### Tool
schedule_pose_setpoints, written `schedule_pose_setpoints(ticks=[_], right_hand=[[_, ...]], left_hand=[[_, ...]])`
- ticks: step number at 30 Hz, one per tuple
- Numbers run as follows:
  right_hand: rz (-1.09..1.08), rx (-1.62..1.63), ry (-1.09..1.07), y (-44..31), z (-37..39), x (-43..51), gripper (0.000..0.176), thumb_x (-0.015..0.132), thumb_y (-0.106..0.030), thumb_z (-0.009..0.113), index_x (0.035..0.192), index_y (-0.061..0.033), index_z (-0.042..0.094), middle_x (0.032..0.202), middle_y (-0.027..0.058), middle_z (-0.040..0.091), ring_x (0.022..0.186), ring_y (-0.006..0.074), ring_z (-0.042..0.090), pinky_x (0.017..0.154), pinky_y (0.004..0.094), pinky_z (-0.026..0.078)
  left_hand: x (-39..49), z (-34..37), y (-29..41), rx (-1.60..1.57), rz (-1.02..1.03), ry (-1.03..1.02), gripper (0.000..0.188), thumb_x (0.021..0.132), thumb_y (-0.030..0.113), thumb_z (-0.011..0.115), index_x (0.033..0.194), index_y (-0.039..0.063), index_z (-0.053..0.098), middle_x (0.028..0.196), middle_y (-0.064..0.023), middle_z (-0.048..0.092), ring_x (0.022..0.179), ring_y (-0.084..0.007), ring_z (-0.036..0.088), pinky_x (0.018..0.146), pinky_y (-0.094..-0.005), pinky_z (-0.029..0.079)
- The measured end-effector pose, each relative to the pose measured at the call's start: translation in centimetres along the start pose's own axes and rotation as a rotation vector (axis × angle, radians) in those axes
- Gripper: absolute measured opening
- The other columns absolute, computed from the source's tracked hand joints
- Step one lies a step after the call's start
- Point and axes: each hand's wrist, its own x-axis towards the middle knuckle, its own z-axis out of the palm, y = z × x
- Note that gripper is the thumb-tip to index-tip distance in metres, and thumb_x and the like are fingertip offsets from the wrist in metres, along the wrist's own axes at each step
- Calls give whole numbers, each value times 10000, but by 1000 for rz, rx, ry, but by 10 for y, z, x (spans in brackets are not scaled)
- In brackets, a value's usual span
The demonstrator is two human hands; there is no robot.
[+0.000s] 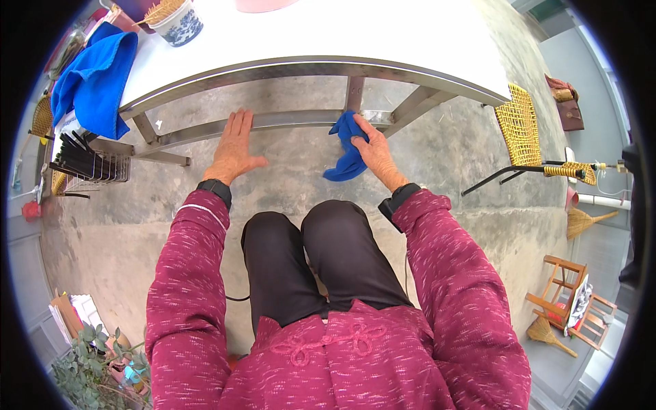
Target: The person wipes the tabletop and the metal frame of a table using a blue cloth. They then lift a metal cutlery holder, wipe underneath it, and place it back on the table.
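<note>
My right hand (pixel 378 149) grips a crumpled blue cloth (pixel 349 154) at the metal crossbar (pixel 292 119) under the white table (pixel 328 38). The cloth lies against the bar near an upright metal leg (pixel 354 92), and its lower end hangs down. Farther left, my left hand (pixel 233 146) is spread, fingers together and thumb out, with its fingertips over the same crossbar. Nothing is held in it. Whether those fingertips press on the metal cannot be told from above. A second blue cloth (pixel 97 77) drapes over the table's left corner.
A wire basket of black sticks (pixel 92 159) hangs at the table's left end. On the tabletop stands a patterned cup of toothpicks (pixel 177 23). A yellow woven chair (pixel 520 128) is on the right, with a wooden stool (pixel 558 292) and brooms (pixel 589 223) beyond. A leafy plant (pixel 92 369) stands lower left.
</note>
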Motion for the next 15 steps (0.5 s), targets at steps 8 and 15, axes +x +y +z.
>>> schedule_pose_setpoints(ticks=[8, 15], right_hand=[[-84, -155, -43, -7, -18, -12, 432, 849, -176, 521, 1279, -169, 476, 1083, 180, 609, 976, 359, 585, 841, 376, 452], [104, -140, 24, -20, 27, -14, 598, 892, -255, 499, 1406, -81, 249, 1065, 263, 584, 975, 435, 556, 820, 422, 449]], left_hand=[[1, -2, 0, -1, 7, -10, 1124, 544, 313, 800, 1422, 51, 150, 1463, -171, 189, 1362, -349, 152, 1111, -382, 230], [1, 3, -7, -52, 36, 19, 1144, 520, 303, 796, 1434, 78, 147, 1479, -171, 161, 1370, -358, 131, 1106, -402, 231]])
